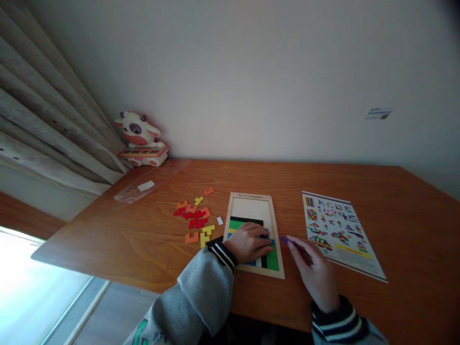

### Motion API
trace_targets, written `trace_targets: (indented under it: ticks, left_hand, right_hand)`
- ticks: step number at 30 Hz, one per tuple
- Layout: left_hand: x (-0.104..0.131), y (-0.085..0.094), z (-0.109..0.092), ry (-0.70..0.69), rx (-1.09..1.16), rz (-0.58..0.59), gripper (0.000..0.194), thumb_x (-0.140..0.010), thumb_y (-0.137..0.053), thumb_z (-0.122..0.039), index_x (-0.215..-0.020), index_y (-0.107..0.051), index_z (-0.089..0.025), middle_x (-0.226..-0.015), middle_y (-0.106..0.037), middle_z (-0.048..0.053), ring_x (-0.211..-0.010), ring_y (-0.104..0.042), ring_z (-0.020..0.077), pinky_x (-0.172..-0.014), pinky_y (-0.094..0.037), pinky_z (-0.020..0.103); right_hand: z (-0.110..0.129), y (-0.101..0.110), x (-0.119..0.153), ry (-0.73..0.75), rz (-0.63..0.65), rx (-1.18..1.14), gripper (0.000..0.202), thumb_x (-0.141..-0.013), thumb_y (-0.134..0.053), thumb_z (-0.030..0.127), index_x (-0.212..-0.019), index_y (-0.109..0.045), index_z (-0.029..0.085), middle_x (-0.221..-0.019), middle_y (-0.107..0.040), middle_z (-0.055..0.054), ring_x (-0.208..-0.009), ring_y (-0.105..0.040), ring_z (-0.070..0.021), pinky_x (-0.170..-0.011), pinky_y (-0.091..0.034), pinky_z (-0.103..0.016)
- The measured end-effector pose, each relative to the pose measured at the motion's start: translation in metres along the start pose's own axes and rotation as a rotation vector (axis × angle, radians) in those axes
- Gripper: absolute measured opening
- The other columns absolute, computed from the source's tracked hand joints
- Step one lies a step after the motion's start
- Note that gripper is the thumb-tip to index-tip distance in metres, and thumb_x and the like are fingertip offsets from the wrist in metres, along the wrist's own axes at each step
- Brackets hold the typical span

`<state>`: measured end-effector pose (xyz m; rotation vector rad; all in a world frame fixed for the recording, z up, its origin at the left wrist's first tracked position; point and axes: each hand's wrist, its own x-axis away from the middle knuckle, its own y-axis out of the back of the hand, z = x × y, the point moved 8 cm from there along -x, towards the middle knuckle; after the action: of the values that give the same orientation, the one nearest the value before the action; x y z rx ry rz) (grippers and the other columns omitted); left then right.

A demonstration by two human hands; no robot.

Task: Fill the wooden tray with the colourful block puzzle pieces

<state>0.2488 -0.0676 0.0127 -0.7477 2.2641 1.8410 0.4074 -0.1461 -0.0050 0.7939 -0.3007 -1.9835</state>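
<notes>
A wooden puzzle tray point(252, 195) lies in front of me, its lower part filled with green, black, blue, yellow and white pieces. The upper part shows a bare pale base. My left hand point(250, 242) rests flat on the fitted pieces, fingers stretched out, covering the middle of the pattern. Just off the tray's right edge, my right hand point(316, 270) pinches a small purple puzzle piece point(283, 239) between thumb and fingers. Most of that piece is hidden, so its shape cannot be made out.
Loose red, orange and yellow puzzle pieces point(196, 223) lie left of the tray, with a small white piece point(220, 221). A printed pattern sheet point(338, 230) lies on the right. Farther back are a clear plastic bag point(129, 194) and a cow toy with a keyboard point(142, 139).
</notes>
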Motion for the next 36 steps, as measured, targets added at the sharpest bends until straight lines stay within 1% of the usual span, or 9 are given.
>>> trace_targets:
  ticks: [7, 13, 16, 20, 23, 25, 28, 33, 36]
  left_hand:
    - [-0.001, 0.0, -0.002, -0.018, -0.001, 0.011, 0.033, -0.099, -0.049, -0.041, -0.102, -0.073, -0.018, -0.112, -0.071, 0.009, -0.105, -0.064, 0.0203, -0.095, -0.047, 0.037]
    - [0.003, 0.005, -0.011, 0.002, 0.014, -0.003, 0.027, -0.098, -0.049, -0.034, -0.105, -0.071, -0.018, -0.103, -0.073, 0.008, -0.097, -0.065, 0.0194, -0.089, -0.048, 0.035]
    - [0.015, 0.009, -0.019, 0.026, 0.012, -0.016, 0.025, -0.098, -0.049, -0.029, -0.106, -0.07, -0.019, -0.104, -0.072, 0.008, -0.097, -0.065, 0.0192, -0.087, -0.049, 0.034]
    - [0.042, 0.03, -0.027, 0.118, 0.076, -0.148, 0.021, -0.095, -0.052, -0.023, -0.106, -0.07, -0.019, -0.1, -0.073, 0.006, -0.092, -0.065, 0.0179, -0.088, -0.051, 0.033]
    - [0.064, 0.047, -0.027, 0.215, 0.152, -0.256, 0.02, -0.094, -0.057, -0.024, -0.107, -0.07, -0.018, -0.097, -0.073, 0.008, -0.09, -0.066, 0.0181, -0.084, -0.054, 0.031]
    - [0.074, 0.051, -0.027, 0.261, 0.185, -0.284, 0.023, -0.093, -0.06, -0.028, -0.111, -0.068, -0.017, -0.097, -0.073, 0.009, -0.091, -0.066, 0.0187, -0.083, -0.055, 0.031]
    - [0.08, 0.044, -0.029, 0.247, 0.214, -0.252, 0.029, -0.093, -0.062, -0.032, -0.117, -0.066, -0.017, -0.099, -0.073, 0.009, -0.092, -0.066, 0.0193, -0.084, -0.055, 0.031]
    - [0.076, 0.031, -0.033, 0.205, 0.225, -0.182, 0.02, -0.096, -0.056, -0.028, -0.107, -0.07, -0.019, -0.099, -0.073, 0.006, -0.092, -0.065, 0.0165, -0.087, -0.053, 0.029]
    - [0.076, 0.034, -0.035, 0.24, 0.184, -0.198, 0.02, -0.096, -0.055, -0.028, -0.107, -0.07, -0.019, -0.102, -0.072, 0.008, -0.096, -0.065, 0.0183, -0.089, -0.053, 0.032]
  right_hand:
    - [-0.011, -0.006, 0.004, -0.127, -0.005, -0.063, 0.037, -0.088, -0.059, 0.051, -0.11, -0.066, 0.021, -0.1, -0.075, -0.009, -0.087, -0.072, -0.0235, -0.079, -0.061, -0.038]
    - [-0.004, -0.005, 0.001, -0.066, 0.032, -0.059, 0.032, -0.088, -0.059, 0.05, -0.101, -0.069, 0.022, -0.098, -0.076, -0.008, -0.086, -0.073, -0.0239, -0.078, -0.061, -0.038]
    - [0.001, -0.007, 0.001, -0.02, 0.065, -0.018, 0.03, -0.089, -0.058, 0.049, -0.1, -0.07, 0.023, -0.099, -0.076, -0.007, -0.089, -0.072, -0.0244, -0.083, -0.06, -0.039]
    - [0.004, -0.007, 0.004, -0.007, 0.09, -0.01, 0.032, -0.089, -0.058, 0.049, -0.104, -0.069, 0.023, -0.1, -0.077, -0.006, -0.086, -0.074, -0.0237, -0.08, -0.061, -0.037]
    - [0.018, -0.012, 0.011, 0.107, 0.163, 0.008, 0.026, -0.088, -0.062, 0.046, -0.102, -0.07, 0.025, -0.097, -0.078, -0.004, -0.085, -0.074, -0.0228, -0.079, -0.061, -0.035]
    - [0.031, -0.016, 0.016, 0.196, 0.207, 0.006, 0.019, -0.088, -0.064, 0.041, -0.099, -0.071, 0.028, -0.095, -0.078, -0.002, -0.083, -0.074, -0.0213, -0.078, -0.061, -0.033]
    - [0.05, -0.025, 0.024, 0.271, 0.263, -0.03, 0.011, -0.089, -0.064, 0.035, -0.096, -0.071, 0.029, -0.091, -0.077, -0.001, -0.08, -0.074, -0.0193, -0.074, -0.061, -0.029]
    - [0.068, -0.04, 0.037, 0.325, 0.344, -0.063, 0.008, -0.088, -0.064, 0.033, -0.092, -0.071, 0.03, -0.089, -0.076, -0.002, -0.081, -0.073, -0.0193, -0.075, -0.062, -0.029]
    - [0.063, -0.034, 0.034, 0.292, 0.269, -0.063, 0.01, -0.089, -0.063, 0.035, -0.094, -0.07, 0.029, -0.092, -0.077, -0.002, -0.083, -0.074, -0.0203, -0.076, -0.062, -0.03]
